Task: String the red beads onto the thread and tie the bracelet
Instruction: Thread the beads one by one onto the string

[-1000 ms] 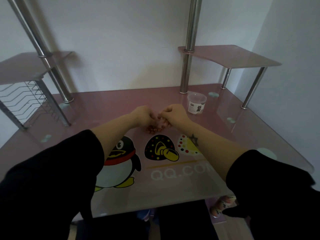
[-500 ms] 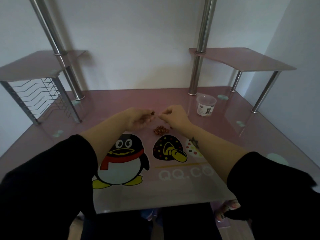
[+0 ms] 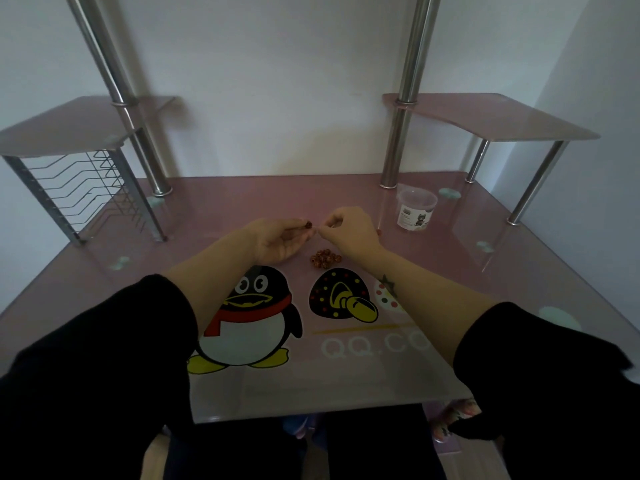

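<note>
Threading seems in hand: the left hand (image 3: 277, 241) pinches one red bead (image 3: 307, 224), and the right hand (image 3: 350, 231) has its fingertips pinched, perhaps on the thread, too fine to see, which must next meet the bead's hole.

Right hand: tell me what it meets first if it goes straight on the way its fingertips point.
The right hand points left. First in line is the bead pinched by the left hand, close ahead. Depth looks matched, though one view cannot confirm. Its thread is too fine to see.
</note>
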`<state>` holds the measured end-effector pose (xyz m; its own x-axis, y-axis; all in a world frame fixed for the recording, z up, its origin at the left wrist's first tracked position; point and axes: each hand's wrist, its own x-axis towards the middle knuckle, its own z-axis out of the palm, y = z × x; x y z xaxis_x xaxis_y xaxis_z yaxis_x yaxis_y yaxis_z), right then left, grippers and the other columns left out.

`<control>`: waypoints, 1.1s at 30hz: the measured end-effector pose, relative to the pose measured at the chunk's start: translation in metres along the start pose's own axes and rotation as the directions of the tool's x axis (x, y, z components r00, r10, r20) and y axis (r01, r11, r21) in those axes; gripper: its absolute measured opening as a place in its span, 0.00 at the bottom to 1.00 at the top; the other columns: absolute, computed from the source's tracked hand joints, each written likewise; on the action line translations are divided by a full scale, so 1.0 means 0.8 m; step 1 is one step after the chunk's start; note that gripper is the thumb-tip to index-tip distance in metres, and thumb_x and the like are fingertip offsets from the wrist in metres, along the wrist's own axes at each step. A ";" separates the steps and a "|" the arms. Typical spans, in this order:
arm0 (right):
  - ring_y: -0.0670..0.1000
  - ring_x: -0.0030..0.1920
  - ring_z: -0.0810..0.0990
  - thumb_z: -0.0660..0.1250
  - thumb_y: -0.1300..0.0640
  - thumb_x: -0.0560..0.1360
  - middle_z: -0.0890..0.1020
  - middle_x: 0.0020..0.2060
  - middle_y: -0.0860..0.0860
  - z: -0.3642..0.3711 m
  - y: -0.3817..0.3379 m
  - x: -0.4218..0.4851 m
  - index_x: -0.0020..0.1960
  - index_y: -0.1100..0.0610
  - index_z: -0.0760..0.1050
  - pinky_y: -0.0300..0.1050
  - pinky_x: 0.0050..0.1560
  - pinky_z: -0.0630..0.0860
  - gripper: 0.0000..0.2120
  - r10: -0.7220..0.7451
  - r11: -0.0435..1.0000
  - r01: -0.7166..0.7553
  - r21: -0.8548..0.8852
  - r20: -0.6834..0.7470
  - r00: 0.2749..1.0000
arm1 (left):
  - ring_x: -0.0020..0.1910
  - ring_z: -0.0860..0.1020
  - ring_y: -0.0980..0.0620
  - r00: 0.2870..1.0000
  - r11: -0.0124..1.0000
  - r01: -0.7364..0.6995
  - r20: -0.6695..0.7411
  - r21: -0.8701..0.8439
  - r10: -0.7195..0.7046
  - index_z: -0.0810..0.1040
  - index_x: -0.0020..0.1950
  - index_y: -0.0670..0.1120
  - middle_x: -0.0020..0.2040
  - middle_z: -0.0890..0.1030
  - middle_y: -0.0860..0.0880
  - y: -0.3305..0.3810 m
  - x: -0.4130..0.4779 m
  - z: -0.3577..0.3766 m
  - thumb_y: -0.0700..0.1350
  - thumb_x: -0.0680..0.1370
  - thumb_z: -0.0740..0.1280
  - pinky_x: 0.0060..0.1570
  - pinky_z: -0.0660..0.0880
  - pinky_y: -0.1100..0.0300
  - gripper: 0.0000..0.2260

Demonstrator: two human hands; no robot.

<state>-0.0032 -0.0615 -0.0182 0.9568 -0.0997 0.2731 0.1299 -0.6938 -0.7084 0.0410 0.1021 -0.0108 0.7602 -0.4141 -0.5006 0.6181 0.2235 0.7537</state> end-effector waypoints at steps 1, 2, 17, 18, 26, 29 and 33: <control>0.44 0.34 0.77 0.71 0.54 0.71 0.76 0.30 0.41 -0.001 0.000 0.000 0.35 0.52 0.78 0.43 0.38 0.76 0.06 0.003 1.000 -0.003 -0.006 -0.004 1.000 | 0.34 0.84 0.52 1.000 1.000 0.001 0.002 -0.001 -0.001 0.79 0.44 0.38 0.37 0.84 0.42 0.000 0.000 0.000 0.38 0.78 0.66 0.32 0.80 0.65 0.05; 0.45 0.35 0.77 0.70 0.54 0.71 0.76 0.30 0.41 -0.001 0.000 -0.001 0.36 0.52 0.78 0.43 0.38 0.76 0.06 0.004 1.000 -0.004 -0.010 -0.007 1.000 | 0.34 0.84 0.52 1.000 1.000 0.001 0.005 0.000 -0.001 0.79 0.44 0.38 0.37 0.84 0.42 0.000 -0.001 0.001 0.38 0.78 0.66 0.32 0.80 0.66 0.05; 0.43 0.33 0.76 0.69 0.54 0.71 0.76 0.29 0.40 0.001 -0.003 -0.002 0.34 0.52 0.77 0.44 0.37 0.76 0.07 -0.015 0.998 0.015 -0.062 -0.003 1.000 | 0.33 0.83 0.54 1.000 0.999 -0.003 0.008 0.047 0.002 0.79 0.45 0.39 0.36 0.84 0.44 -0.005 -0.003 0.004 0.38 0.77 0.67 0.31 0.79 0.66 0.03; 0.44 0.33 0.76 0.69 0.55 0.72 0.76 0.29 0.41 0.001 -0.003 -0.002 0.35 0.54 0.78 0.45 0.37 0.77 0.08 -0.018 0.998 0.018 -0.064 -0.005 1.000 | 0.33 0.83 0.54 1.000 0.998 -0.002 0.009 0.058 0.001 0.79 0.45 0.39 0.35 0.84 0.44 -0.006 -0.003 0.004 0.38 0.77 0.68 0.31 0.79 0.66 0.03; 0.42 0.31 0.79 0.72 0.56 0.73 0.82 0.31 0.50 0.001 0.000 -0.004 0.41 0.57 0.84 0.43 0.39 0.80 0.06 -0.031 0.999 0.031 0.016 0.032 0.999 | 0.32 0.82 0.56 1.000 0.998 -0.006 0.010 0.057 0.005 0.80 0.45 0.39 0.35 0.84 0.45 -0.007 -0.005 0.003 0.38 0.76 0.69 0.31 0.78 0.68 0.03; 0.38 0.26 0.77 0.72 0.58 0.73 0.83 0.32 0.51 0.000 -0.001 -0.007 0.45 0.59 0.84 0.33 0.32 0.76 0.05 -0.035 0.996 0.032 0.087 0.038 0.999 | 0.32 0.82 0.56 1.000 0.998 -0.005 0.009 0.061 0.004 0.80 0.45 0.40 0.35 0.84 0.46 -0.008 -0.005 0.004 0.38 0.76 0.69 0.30 0.78 0.69 0.03; 0.40 0.20 0.75 0.72 0.60 0.73 0.82 0.31 0.50 -0.002 -0.002 -0.008 0.47 0.60 0.83 0.36 0.29 0.77 0.05 -0.029 0.988 0.022 0.151 0.050 0.998 | 0.34 0.82 0.57 1.000 0.996 0.000 0.024 0.086 -0.002 0.81 0.45 0.40 0.37 0.84 0.46 -0.009 -0.005 0.006 0.39 0.76 0.69 0.30 0.78 0.69 0.03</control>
<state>-0.0097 -0.0611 -0.0178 0.9643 -0.0437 0.2611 0.1882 -0.5805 -0.7922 0.0324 0.0979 -0.0124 0.7537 -0.4356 -0.4922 0.5988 0.1463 0.7874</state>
